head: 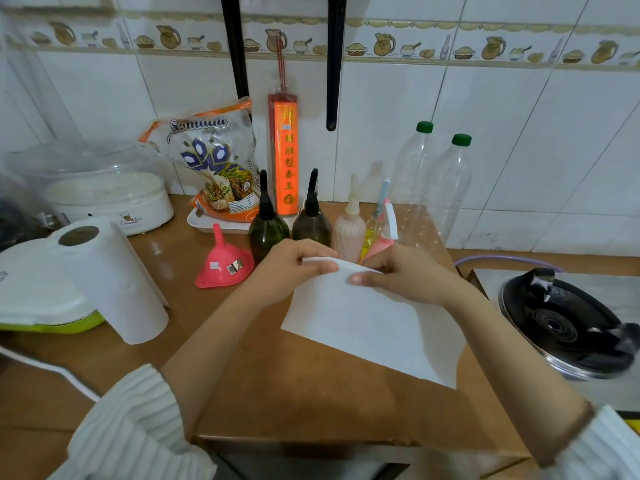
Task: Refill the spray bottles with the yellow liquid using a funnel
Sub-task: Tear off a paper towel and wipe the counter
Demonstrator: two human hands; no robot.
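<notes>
Both my hands pinch the far edge of a paper towel (374, 327) over the counter (242, 393), left hand (294, 268) beside the pink funnel (223, 261), right hand (405, 275) just before the spray bottles (268, 226), bare wood nearer me.

The brown counter (242, 375) in front is bare on the left of the paper sheet (374, 327). Behind it, the pink funnel (221, 263) and a tight row of bottles (268, 230) block the way to the wall. The paper roll (114, 282) stands at the left, the stove (564, 323) at the right.
</notes>
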